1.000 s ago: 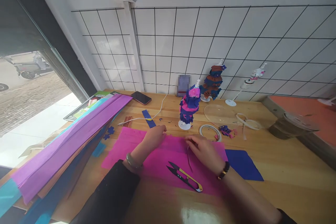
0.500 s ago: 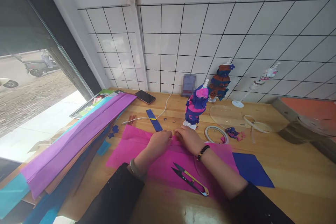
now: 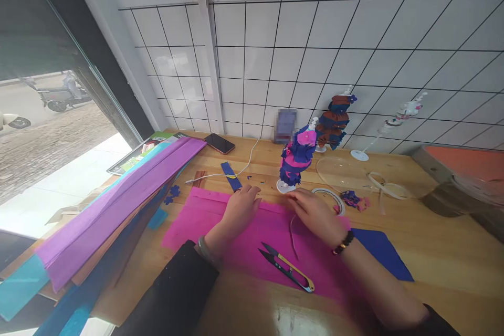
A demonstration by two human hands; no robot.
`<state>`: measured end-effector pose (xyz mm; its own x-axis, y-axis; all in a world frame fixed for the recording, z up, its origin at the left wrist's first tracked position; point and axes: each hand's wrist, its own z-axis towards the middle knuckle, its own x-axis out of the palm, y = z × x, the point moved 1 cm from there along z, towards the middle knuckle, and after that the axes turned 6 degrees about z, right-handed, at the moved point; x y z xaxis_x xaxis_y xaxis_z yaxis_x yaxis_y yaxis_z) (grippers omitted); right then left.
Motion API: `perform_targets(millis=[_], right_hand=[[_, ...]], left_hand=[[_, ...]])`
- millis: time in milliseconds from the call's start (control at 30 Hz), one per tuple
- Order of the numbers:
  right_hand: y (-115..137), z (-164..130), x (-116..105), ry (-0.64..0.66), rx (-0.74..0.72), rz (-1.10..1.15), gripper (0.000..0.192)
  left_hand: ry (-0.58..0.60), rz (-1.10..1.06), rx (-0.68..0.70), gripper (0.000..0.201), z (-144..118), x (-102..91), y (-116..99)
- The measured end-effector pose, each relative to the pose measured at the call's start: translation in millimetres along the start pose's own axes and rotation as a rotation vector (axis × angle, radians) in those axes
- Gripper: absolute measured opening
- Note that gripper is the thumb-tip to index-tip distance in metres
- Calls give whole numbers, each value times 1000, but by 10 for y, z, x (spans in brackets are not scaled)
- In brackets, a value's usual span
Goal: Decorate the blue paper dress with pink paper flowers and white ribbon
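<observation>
A bright pink crepe-like sheet (image 3: 220, 226) lies across the tabletop, its far edge folded over in a narrow band. On the left part of that fold my left hand (image 3: 241, 210) rests, fingers apart and pointing away. My right hand (image 3: 319, 218) is stretched out over the sheet's far right edge, fingertips close to the white base of a pink-and-blue dressed figure (image 3: 296, 160). Below the right hand a thin pale strip (image 3: 293, 239) curls on the sheet. Black-and-yellow thread snips (image 3: 287, 268) lie on the near part of it.
A white tape roll (image 3: 333, 200) and paper scraps (image 3: 354, 200) lie at the right, beside a dark blue sheet (image 3: 384, 254). Long purple sheets (image 3: 126, 197) are stacked left. A phone (image 3: 219, 143), a white cable (image 3: 252, 160) and two more stand figures (image 3: 333, 123) are farther back.
My right hand has slid rightward along the fold, away from my left hand, uncovering the folded band and the thin pale strip. My left hand has shifted slightly and its fingers have loosened.
</observation>
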<state>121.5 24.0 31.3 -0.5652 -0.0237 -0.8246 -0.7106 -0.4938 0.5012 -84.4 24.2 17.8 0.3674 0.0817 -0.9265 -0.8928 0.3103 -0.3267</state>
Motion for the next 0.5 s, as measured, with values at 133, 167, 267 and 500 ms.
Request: perform_targets(millis=[133,167,267,500], right_hand=[[-195,-368,-198,-74,114,61,20],[-217,-453,-214,-67,145,82,20],[-183,-646,-183,-7,201,141,22],[242,-667,51,77,268,82,29]], left_hand=[[-118,-36,57,24,-9,6,-56],[-124,-51,77,23,-16,12,-79],[-88,-103,112,21,-37,31,-178],[4,-295,115,20,-54,98,-446]])
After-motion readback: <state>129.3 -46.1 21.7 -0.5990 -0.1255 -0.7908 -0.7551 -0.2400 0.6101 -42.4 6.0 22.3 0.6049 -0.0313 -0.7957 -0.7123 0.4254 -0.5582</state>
